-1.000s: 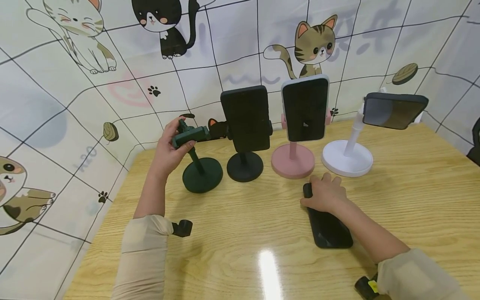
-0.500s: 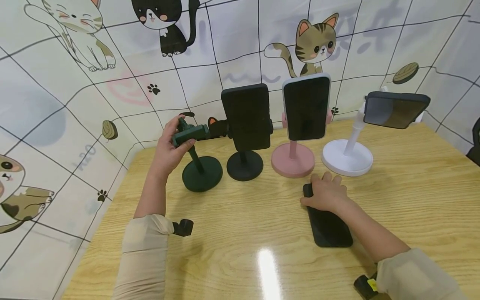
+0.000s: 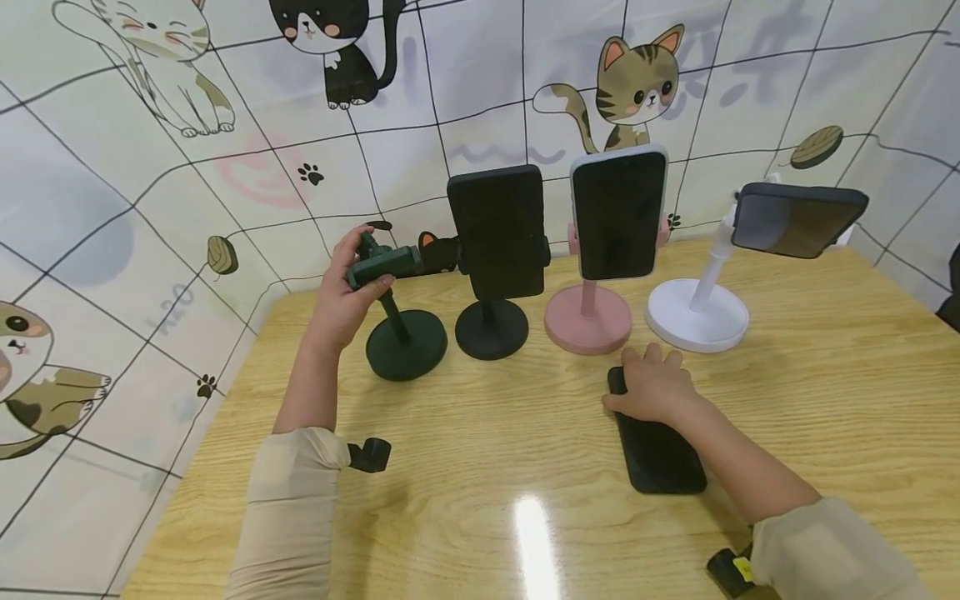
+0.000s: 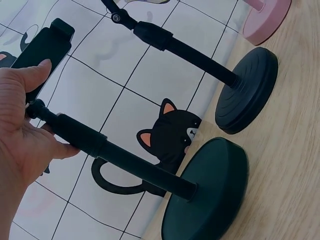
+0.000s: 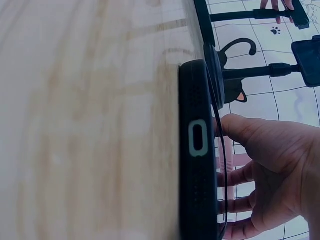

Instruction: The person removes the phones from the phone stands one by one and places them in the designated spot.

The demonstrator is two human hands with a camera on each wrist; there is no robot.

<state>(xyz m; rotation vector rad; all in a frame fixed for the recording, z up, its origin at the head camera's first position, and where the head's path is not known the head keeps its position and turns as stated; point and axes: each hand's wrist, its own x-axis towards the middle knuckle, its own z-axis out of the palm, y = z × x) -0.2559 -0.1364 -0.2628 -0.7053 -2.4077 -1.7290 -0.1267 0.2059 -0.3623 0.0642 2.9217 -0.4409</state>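
Head view: the left hand [image 3: 340, 296] grips a green stand [image 3: 407, 343], the right hand [image 3: 658, 387] a black phone [image 3: 660, 457].

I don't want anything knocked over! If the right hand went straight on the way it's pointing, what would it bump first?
Probably the pink base: it lies ahead of the right hand, in line with the forearm. Depth is hard to judge, so the hand might slip past it.

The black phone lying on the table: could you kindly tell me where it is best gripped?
Probably by its long edges near the far end, from above: the black phone lies flat, covering its underside, and its narrow width should suit the right hand, which is over that end.
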